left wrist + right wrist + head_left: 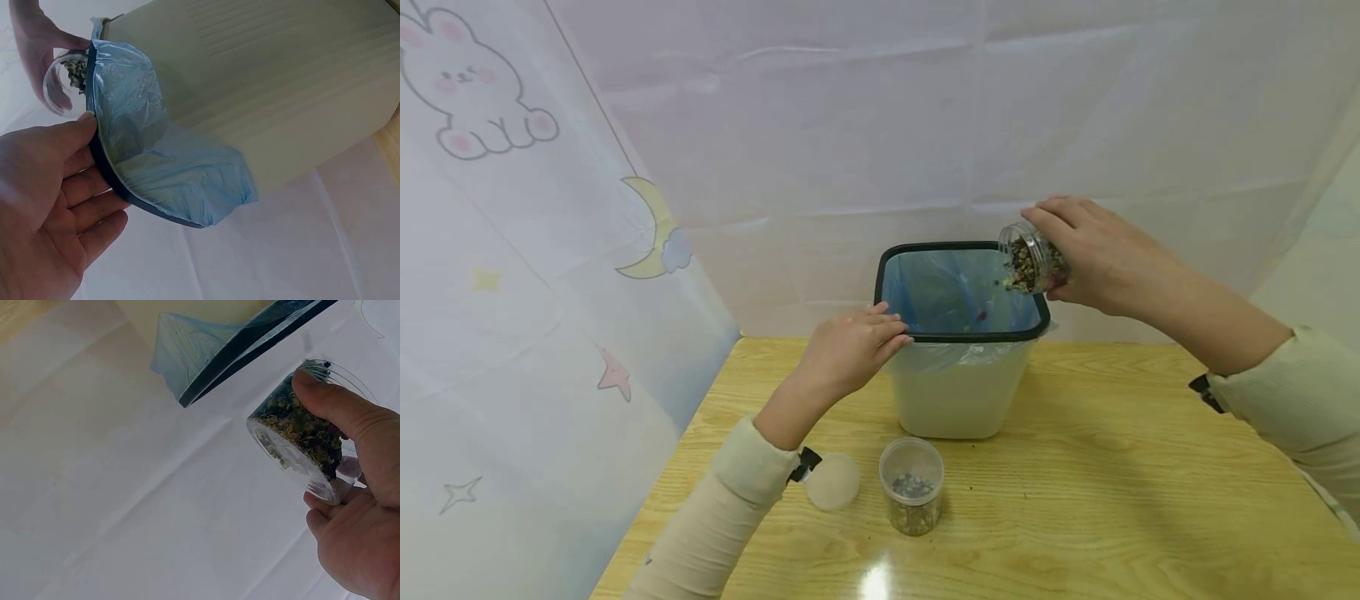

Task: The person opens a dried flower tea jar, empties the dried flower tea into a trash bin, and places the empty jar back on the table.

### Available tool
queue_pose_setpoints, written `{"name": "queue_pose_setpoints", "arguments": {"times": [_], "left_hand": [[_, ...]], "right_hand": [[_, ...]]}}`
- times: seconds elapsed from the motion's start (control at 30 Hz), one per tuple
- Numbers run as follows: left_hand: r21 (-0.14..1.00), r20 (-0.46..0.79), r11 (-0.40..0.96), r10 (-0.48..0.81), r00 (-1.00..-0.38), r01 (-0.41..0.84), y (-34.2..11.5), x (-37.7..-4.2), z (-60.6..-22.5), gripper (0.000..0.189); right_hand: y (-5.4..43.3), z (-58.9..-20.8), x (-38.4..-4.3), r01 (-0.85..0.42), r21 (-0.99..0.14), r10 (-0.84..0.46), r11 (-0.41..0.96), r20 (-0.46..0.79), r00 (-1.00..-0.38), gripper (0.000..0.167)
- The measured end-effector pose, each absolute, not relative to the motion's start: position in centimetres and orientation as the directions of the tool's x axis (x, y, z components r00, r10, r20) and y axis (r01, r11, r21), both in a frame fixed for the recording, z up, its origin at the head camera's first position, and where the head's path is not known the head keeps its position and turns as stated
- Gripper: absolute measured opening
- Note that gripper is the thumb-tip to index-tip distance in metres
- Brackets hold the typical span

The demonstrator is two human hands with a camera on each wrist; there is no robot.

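My right hand (pixel 1101 250) grips a clear plastic jar (pixel 300 425) of dried, yellow-green flower-like bits. The jar lies tipped on its side over the right rim of a waste bin (pixel 955 392), mouth toward the inside, and a few bits hang in the air below its mouth. At the bin's left front corner, my left hand (pixel 853 346) rests its fairly straight fingers on the black rim (pixel 106 162); the thumb tip touches it too. A bluish transparent bag (pixel 181 169) lines the bin and folds over the rim. Some small coloured specks show inside.
In front of the bin stands a second clear jar (pixel 912 492), lidless, with greyish bits inside. A round whitish lid (pixel 832 482) lies to its left, near my left sleeve. Several dark crumbs dot the wooden table (pixel 1112 467). Pale printed cloth (pixel 850 150) hangs behind and at the left.
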State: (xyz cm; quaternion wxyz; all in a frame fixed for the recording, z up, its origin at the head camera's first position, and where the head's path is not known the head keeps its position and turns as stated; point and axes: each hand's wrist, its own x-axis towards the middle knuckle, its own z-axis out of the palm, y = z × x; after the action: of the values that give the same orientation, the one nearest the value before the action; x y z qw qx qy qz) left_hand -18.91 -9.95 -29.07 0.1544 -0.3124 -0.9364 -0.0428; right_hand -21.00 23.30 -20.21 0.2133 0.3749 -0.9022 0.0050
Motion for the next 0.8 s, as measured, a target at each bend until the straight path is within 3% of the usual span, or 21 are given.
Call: {"name": "queue_pose_setpoints", "arguments": {"times": [0.4, 0.8], "left_hand": [[0.037, 0.321, 0.795, 0.564, -0.761, 0.605, -9.95, -19.0, -29.01, 0.035], [0.049, 0.347, 0.788, 0.563, -0.75, 0.614, -10.07, -18.99, -29.12, 0.034]], "right_hand": [[23.17, -20.09, -20.93, -0.671, 0.14, -0.667, 0.728, 0.37, -0.647, 0.108], [23.11, -20.2, -21.09, -0.684, 0.153, -0.679, 0.713, 0.392, -0.62, 0.109]]}}
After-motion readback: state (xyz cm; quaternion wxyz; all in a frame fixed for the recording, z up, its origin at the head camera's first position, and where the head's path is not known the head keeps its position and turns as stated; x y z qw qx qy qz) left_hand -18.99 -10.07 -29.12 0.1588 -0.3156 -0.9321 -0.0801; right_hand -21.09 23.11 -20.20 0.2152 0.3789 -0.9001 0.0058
